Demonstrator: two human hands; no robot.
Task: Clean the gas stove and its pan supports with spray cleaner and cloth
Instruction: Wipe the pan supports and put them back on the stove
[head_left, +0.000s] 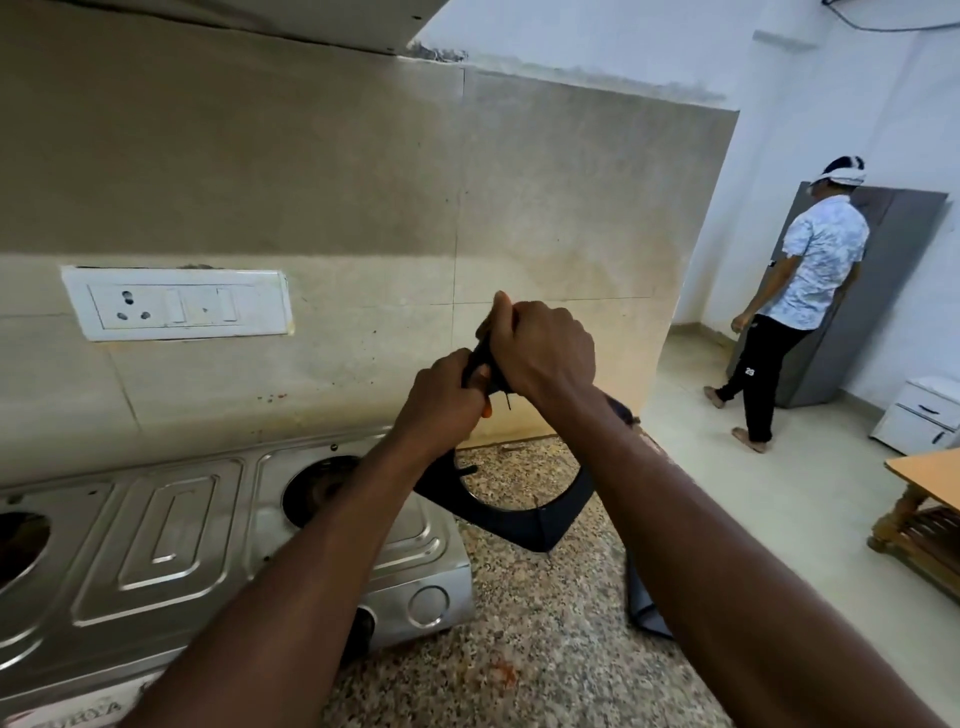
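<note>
Both left hand (441, 397) and right hand (543, 348) grip the black metal pan support (519, 525); slipping, it could dent the steel stove's (182, 545) right edge.

Wall: beige tiles (311, 182), stained, with a white socket plate (176, 304).
Counter: speckled granite (545, 649).
Far side: white walls (805, 104), pale floor (753, 467), grey cabinet (893, 291), a person (810, 270) before it.
Furniture: white drawer unit (919, 415), wooden table (930, 493).

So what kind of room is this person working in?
Probably a home kitchen: a gas stove sits on a speckled stone counter against a tiled wall with a socket, and a black pan support is held above it.
</note>
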